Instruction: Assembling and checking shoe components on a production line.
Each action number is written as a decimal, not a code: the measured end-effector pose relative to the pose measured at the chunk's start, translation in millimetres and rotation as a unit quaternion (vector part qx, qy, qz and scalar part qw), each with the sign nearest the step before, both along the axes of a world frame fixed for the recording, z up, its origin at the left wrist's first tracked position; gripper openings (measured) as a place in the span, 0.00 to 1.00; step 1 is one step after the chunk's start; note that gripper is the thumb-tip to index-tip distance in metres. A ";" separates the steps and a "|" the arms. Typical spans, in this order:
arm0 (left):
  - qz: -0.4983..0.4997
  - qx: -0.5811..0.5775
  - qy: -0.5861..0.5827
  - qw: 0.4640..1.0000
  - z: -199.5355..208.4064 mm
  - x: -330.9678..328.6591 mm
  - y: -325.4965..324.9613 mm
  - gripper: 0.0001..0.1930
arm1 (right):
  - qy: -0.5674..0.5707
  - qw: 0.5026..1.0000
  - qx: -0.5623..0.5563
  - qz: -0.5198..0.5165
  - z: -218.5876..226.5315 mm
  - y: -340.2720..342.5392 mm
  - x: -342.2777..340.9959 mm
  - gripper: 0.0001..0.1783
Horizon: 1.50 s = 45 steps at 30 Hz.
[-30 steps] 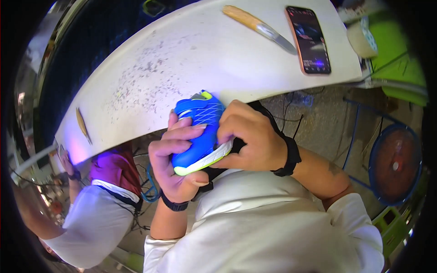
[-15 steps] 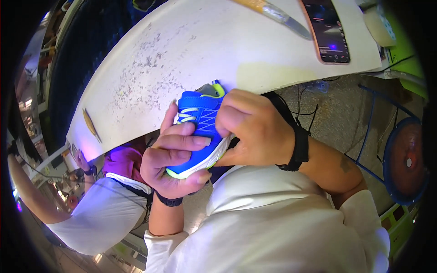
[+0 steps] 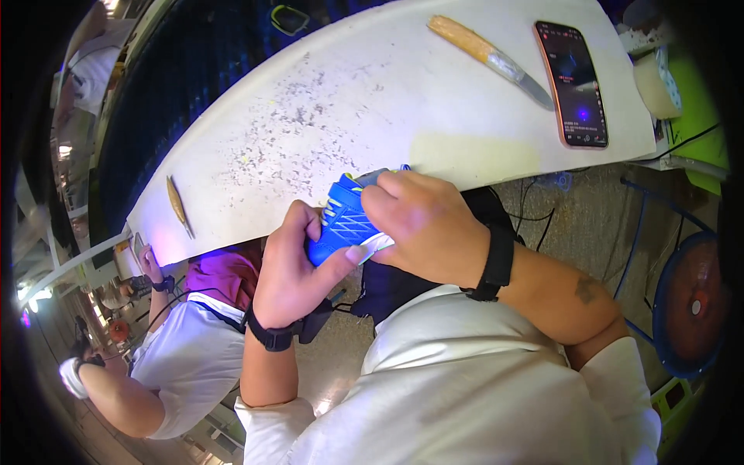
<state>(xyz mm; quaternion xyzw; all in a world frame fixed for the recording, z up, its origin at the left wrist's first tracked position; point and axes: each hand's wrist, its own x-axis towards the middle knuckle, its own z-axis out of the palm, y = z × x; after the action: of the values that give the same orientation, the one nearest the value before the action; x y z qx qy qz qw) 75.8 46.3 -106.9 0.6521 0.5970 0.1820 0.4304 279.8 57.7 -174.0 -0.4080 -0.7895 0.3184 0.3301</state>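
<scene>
A small blue shoe (image 3: pixel 346 223) with pale laces, a white sole and a yellow-green lining is held at the near edge of the white table. Around its toe end my left hand (image 3: pixel 293 267) is closed, the thumb lying along the sole side. My right hand (image 3: pixel 422 221) grips the heel end, its fingers curled against the upper and the sole. Part of the heel and most of the sole are hidden by that hand. Both wrists carry black bands.
Dark scraps litter the white table (image 3: pixel 310 155). A wooden-handled knife (image 3: pixel 496 60) lies beside a phone (image 3: pixel 572 85), and a slim pointed tool (image 3: pixel 177 204) lies at left. A tape roll (image 3: pixel 657 85) sits far right. A co-worker in white (image 3: pixel 182 353) is close on my left; a fan (image 3: pixel 688 302) stands right.
The shoe has turned, with its toe more hidden in my left hand. My left fingers have shifted around the toe, while my right hand still grips the heel end. The view has shifted slightly.
</scene>
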 end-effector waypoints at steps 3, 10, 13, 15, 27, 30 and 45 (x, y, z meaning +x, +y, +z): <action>-0.003 -0.028 0.075 0.997 -10.4 -10.0 2.6 0.23 | -0.004 1.000 -0.010 0.020 -1.3 5.9 1.2 0.24; 0.100 0.048 -0.375 0.921 -18.9 24.9 4.4 0.43 | 0.463 0.869 -0.163 -0.057 24.4 27.2 20.2 0.23; -0.049 0.285 -0.092 0.953 -24.4 30.8 31.6 0.51 | 0.481 0.830 -0.280 0.034 39.3 56.1 21.3 0.20; -0.011 0.244 -0.048 0.969 -5.3 40.6 33.9 0.40 | 0.434 0.861 -0.260 0.053 42.8 60.3 21.2 0.28; -0.004 0.164 0.009 0.986 -5.2 -0.9 16.1 0.31 | 0.216 0.951 -0.134 0.178 55.0 56.7 -11.1 0.17; 0.063 0.111 -0.080 0.989 -23.0 -9.3 7.1 0.30 | 0.324 0.910 -0.205 0.159 39.0 57.2 -11.1 0.12; -0.134 0.270 0.189 0.935 26.7 34.6 37.1 0.27 | 0.266 0.923 -0.234 0.153 59.2 54.6 18.2 0.40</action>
<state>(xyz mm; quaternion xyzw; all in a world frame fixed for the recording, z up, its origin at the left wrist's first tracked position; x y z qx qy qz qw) 110.3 83.4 -80.2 0.8398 0.5033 0.1500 0.1377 298.0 112.3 -114.8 -0.2479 -0.6287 0.6372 0.3703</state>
